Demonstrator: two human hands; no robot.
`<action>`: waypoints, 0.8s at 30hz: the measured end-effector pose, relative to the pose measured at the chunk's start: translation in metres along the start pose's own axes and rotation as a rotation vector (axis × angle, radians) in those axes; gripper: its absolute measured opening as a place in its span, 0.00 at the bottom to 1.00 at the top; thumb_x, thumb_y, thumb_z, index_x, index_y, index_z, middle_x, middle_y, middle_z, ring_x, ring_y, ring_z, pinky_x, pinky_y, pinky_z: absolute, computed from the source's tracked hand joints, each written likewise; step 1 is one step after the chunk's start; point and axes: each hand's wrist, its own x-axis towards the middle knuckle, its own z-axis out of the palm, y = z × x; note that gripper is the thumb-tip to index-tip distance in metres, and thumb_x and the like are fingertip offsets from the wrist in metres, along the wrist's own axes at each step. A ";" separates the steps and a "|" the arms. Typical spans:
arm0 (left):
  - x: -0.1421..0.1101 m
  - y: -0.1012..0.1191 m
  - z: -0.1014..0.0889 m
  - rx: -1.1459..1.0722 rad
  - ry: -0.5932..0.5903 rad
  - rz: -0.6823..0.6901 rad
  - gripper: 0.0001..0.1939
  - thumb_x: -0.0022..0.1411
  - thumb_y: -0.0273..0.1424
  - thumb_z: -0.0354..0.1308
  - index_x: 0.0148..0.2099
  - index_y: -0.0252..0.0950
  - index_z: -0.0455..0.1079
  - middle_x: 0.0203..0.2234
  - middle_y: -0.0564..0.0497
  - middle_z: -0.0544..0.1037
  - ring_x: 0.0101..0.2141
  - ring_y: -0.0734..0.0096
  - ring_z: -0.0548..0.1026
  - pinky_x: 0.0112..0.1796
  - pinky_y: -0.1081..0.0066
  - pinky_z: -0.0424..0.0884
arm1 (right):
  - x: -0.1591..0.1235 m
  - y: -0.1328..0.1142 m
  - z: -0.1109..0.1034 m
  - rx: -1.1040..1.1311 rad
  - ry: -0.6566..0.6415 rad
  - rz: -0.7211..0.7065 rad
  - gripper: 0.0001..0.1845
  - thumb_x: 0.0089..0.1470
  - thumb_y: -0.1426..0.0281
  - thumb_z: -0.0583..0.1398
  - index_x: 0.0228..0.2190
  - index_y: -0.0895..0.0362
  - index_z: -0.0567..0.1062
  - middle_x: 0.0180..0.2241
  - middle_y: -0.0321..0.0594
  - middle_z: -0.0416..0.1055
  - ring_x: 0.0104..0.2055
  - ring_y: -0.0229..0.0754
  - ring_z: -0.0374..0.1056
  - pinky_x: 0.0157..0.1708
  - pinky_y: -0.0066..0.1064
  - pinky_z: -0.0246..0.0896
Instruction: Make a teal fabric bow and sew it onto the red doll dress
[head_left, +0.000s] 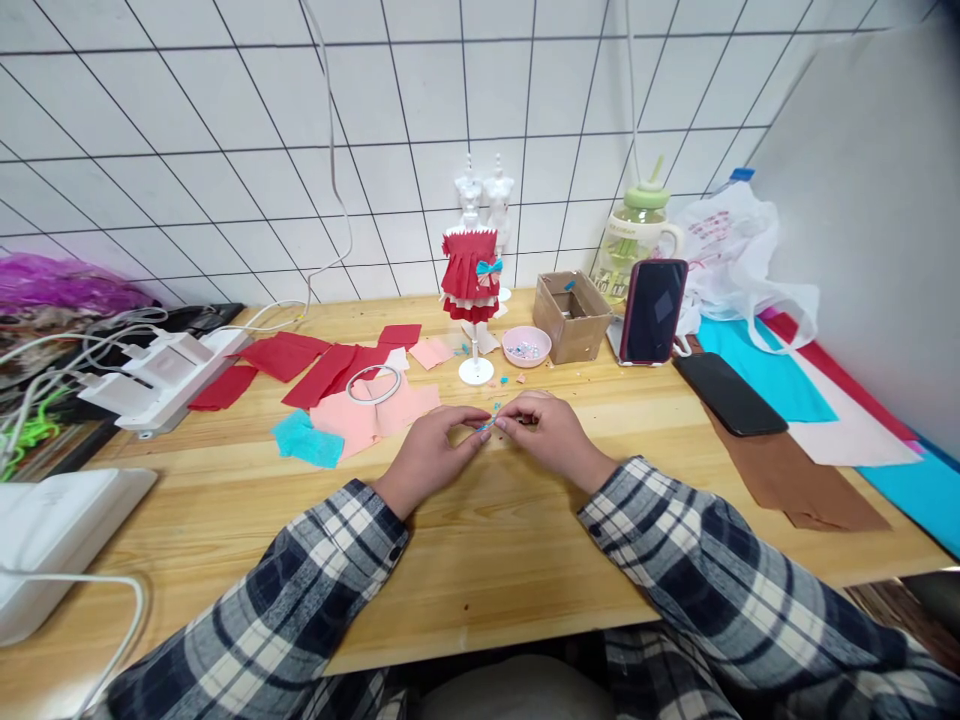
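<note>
My left hand (435,452) and my right hand (553,432) meet over the middle of the table, fingertips pinched together. Between them is a small strip of blue crepe paper (487,422), mostly covered by the fingers. Just beyond stands a white mini dress form (475,374) wearing a red ruffled paper dress (469,270) with a blue and pink bow (489,272) on its side. Behind it is a second white form (498,190). A pink bowl (526,346) of small shiny bits sits right of the stand, and tiny paper scraps (505,380) lie nearby.
Left are red paper pieces (283,354), pink paper (352,425), blue paper (309,440), a white ring (373,400) and a power strip (172,370). Right are a cardboard box (573,330), a propped phone (654,310), a flat black phone (729,394), brown paper (802,485) and a drink bottle (630,235).
</note>
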 end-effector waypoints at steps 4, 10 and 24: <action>0.001 -0.003 0.001 0.050 0.004 -0.029 0.11 0.60 0.39 0.57 0.36 0.39 0.76 0.33 0.50 0.81 0.36 0.63 0.77 0.41 0.65 0.70 | 0.000 0.000 0.000 -0.005 0.006 -0.019 0.06 0.55 0.68 0.62 0.28 0.55 0.78 0.29 0.38 0.76 0.35 0.39 0.68 0.38 0.32 0.58; 0.002 -0.005 0.000 -0.035 0.012 -0.139 0.13 0.58 0.42 0.59 0.34 0.39 0.77 0.32 0.50 0.81 0.36 0.62 0.77 0.40 0.66 0.70 | 0.002 0.011 -0.004 0.077 0.037 0.108 0.11 0.56 0.65 0.60 0.39 0.55 0.78 0.31 0.38 0.76 0.32 0.38 0.67 0.33 0.30 0.60; 0.008 -0.007 0.001 -0.347 0.032 -0.325 0.20 0.54 0.48 0.61 0.34 0.34 0.76 0.28 0.49 0.79 0.28 0.69 0.72 0.31 0.72 0.66 | 0.021 0.022 0.008 -0.407 -0.140 -0.010 0.12 0.57 0.69 0.60 0.42 0.51 0.79 0.39 0.42 0.75 0.45 0.46 0.64 0.45 0.36 0.57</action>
